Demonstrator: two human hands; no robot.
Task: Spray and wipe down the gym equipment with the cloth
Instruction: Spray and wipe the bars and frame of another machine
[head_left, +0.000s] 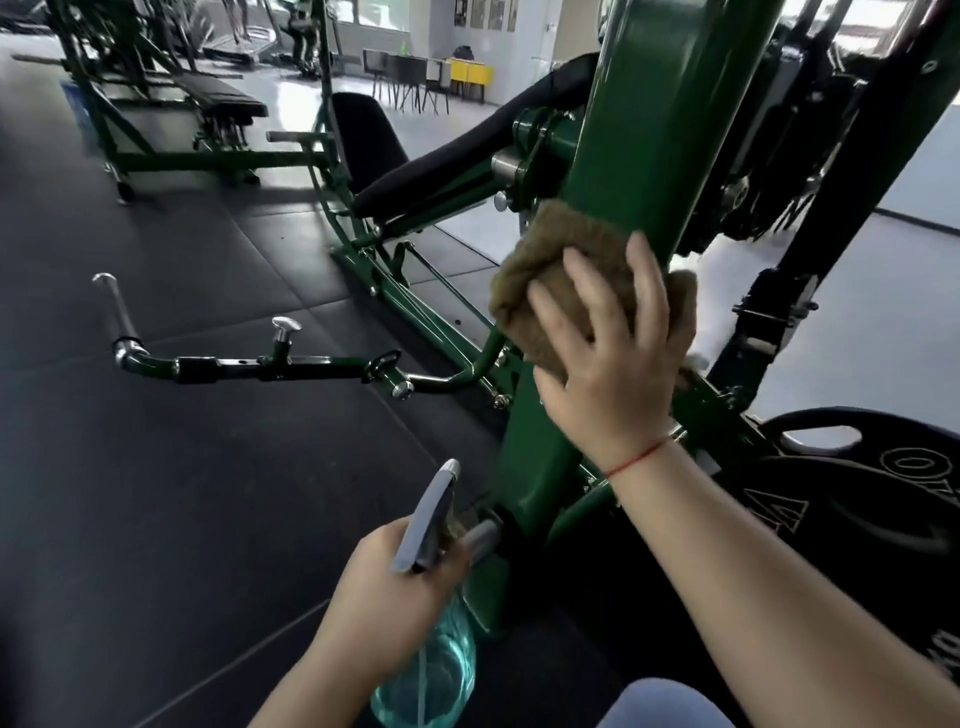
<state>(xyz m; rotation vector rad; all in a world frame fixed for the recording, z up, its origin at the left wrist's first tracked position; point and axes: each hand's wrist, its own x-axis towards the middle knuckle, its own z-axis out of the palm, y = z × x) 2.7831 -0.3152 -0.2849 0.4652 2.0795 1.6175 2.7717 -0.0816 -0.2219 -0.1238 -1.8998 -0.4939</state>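
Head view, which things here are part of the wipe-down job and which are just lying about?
In the job: brown cloth, pressed by the right hand on the green post; spray bottle, gripped by the left hand.
Just lying about: weight plate; black bench; yellow cabinet.

One brown cloth (561, 244), one spray bottle (428, 525), one left hand (384, 592), one right hand (613, 358)

The only lettering is pale raised characters on the black round weight plate (852, 519) at lower right; skewed and cut off, they cannot be read.
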